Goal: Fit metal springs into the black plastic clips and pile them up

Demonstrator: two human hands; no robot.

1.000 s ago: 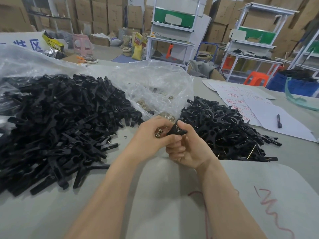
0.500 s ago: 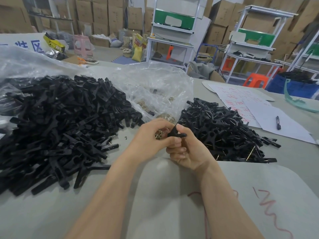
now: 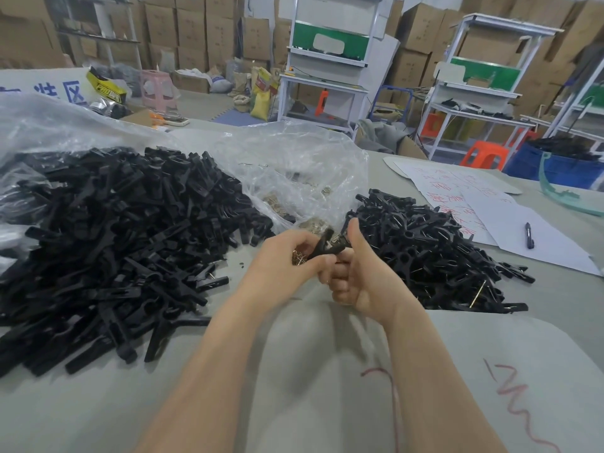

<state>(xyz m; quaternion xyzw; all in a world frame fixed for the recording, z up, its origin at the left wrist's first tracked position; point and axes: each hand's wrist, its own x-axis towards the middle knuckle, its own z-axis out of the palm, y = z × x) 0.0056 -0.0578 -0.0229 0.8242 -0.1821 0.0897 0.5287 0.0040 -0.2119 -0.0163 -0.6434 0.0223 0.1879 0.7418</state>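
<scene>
A black plastic clip [image 3: 327, 246] is held between both hands in the middle of the table. My left hand [image 3: 287, 259] grips its left end, with several small brass springs [image 3: 299, 258] tucked in the palm. My right hand [image 3: 359, 273] curls its fingers round the clip's right end, thumb raised. A big heap of loose black clip halves [image 3: 108, 243] lies to the left. A smaller pile of clips with springs fitted [image 3: 434, 253] lies to the right. A clear plastic bag [image 3: 294, 178] holding more springs sits just behind my hands.
White paper sheets with red writing [image 3: 474, 204] and a pen [image 3: 529, 235] lie at the right. A green plastic strip [image 3: 555, 191] is at the far right edge. Shelving racks, cardboard boxes and stools stand beyond the grey table [image 3: 294, 387].
The clip has turned in my hands and now shows more length between them. My right thumb has lifted off the clip and points up. Both hands stay in the same spot.
</scene>
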